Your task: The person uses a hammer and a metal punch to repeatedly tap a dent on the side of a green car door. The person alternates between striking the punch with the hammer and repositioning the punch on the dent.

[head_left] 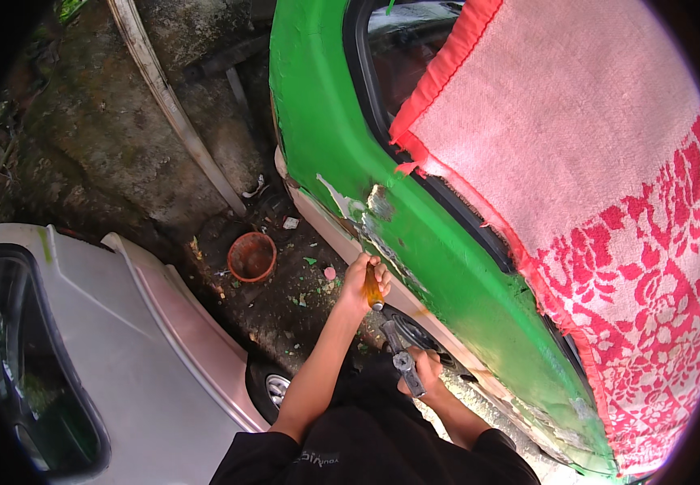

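My left hand [358,284] is closed around the amber handle of a screwdriver or chisel [373,289]. Its metal-capped butt faces me, and my fingers hide its blade. The fist is beside the lower side of a green car [439,283], just below a strip of cracked, peeling paint and filler [378,238]. I cannot tell whether the tip touches the body. Lower and to the right, my right hand [424,370] grips a hammer [403,361], its grey metal head turned up toward me. The hammer head is apart from the handle's butt.
A pink-and-red patterned towel [592,145] drapes over the green car's roof and windows. A silver car [140,356] stands close on the left. Between them, a reddish-brown bowl [251,257] sits on littered ground. A long pale strip [176,105] lies beyond it.
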A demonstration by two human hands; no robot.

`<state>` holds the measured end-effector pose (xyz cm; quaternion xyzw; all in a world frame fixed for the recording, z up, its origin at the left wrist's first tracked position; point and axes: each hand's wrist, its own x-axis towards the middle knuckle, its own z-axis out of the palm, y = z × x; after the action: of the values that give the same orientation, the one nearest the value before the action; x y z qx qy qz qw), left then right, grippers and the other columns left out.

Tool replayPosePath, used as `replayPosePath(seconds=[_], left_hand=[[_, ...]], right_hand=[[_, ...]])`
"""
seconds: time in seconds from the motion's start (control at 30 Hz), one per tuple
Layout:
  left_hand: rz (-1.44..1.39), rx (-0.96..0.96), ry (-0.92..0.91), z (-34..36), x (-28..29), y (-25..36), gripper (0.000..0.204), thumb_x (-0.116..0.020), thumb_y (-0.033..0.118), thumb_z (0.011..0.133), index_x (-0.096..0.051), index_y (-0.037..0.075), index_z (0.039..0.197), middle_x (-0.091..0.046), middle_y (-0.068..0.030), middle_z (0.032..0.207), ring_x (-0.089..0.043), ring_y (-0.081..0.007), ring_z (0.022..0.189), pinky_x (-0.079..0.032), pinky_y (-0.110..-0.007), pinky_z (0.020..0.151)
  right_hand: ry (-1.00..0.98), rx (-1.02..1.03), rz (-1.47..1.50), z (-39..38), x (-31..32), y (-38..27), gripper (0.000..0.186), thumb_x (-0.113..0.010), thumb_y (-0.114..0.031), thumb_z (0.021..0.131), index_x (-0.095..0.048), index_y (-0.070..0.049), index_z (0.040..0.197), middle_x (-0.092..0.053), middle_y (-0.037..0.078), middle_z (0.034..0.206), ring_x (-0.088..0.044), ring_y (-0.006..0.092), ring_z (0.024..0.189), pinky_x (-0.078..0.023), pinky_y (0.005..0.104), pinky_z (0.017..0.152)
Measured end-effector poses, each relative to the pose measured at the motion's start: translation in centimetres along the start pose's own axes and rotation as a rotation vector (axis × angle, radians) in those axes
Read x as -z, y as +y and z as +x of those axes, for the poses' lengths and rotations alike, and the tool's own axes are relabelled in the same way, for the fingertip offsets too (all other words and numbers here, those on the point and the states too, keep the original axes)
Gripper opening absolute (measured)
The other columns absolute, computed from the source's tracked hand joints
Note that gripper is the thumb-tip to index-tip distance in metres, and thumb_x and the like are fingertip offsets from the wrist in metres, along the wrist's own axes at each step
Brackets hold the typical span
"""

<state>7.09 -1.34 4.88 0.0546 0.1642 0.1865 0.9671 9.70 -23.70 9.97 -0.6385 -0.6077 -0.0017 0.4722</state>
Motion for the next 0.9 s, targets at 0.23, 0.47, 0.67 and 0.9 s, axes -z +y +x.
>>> replayPosePath(seconds=[0.23,0.47,0.67,0.9], left_hand=[[-0.048,-0.01,0.0,0.1,0.8,0.9,0.027,-0.04,0.027,0.102,-0.048,0.012,0.08,-0.045,-0.0031,0.055,-0.045,-0.0184,0.043,-0.042,-0.033,0.037],[-0.06,0.016,-0.071,-0.5,0.9,1.8,0.024,-0.042,0.025,0.101,-0.048,0.011,0.082,-0.044,-0.0025,0.055,-0.044,-0.0178,0.041,-0.042,-0.032,0.036],[-0.044,0.019,-0.043,-0.7,1.1,1.4,0.025,-0.041,0.025,0.102,-0.048,0.011,0.082,-0.043,-0.0026,0.055,-0.042,-0.0177,0.041,-0.039,-0.031,0.037],[-0.042,0.007,-0.033,-0.2,0.6,0.9,0.026,-0.041,0.024,0.102,-0.048,0.01,0.082,-0.044,-0.0026,0.056,-0.042,-0.0172,0.042,-0.037,-0.03,0.039]], right_hand=[[-0.065,-0.014,-0.059,1.2,0.6,-0.9,0.019,-0.059,-0.016,0.094,-0.055,0.0,0.103,-0.066,0.015,0.08,-0.064,0.0309,0.057,-0.048,0.038,0.051],[-0.16,-0.168,-0.163,1.2,-0.8,1.0,0.014,-0.057,-0.011,0.093,-0.055,0.0,0.102,-0.062,0.016,0.07,-0.061,0.035,0.054,-0.048,0.0403,0.05],[-0.059,-0.177,-0.075,0.7,0.1,-0.8,0.024,-0.06,0.001,0.081,-0.056,-0.001,0.104,-0.059,0.015,0.066,-0.058,0.0356,0.053,-0.043,0.0413,0.05],[-0.022,0.059,-0.035,0.4,0.1,-0.9,0.016,-0.057,-0.018,0.095,-0.057,-0.002,0.1,-0.062,0.014,0.073,-0.06,0.0297,0.053,-0.045,0.0396,0.048]])
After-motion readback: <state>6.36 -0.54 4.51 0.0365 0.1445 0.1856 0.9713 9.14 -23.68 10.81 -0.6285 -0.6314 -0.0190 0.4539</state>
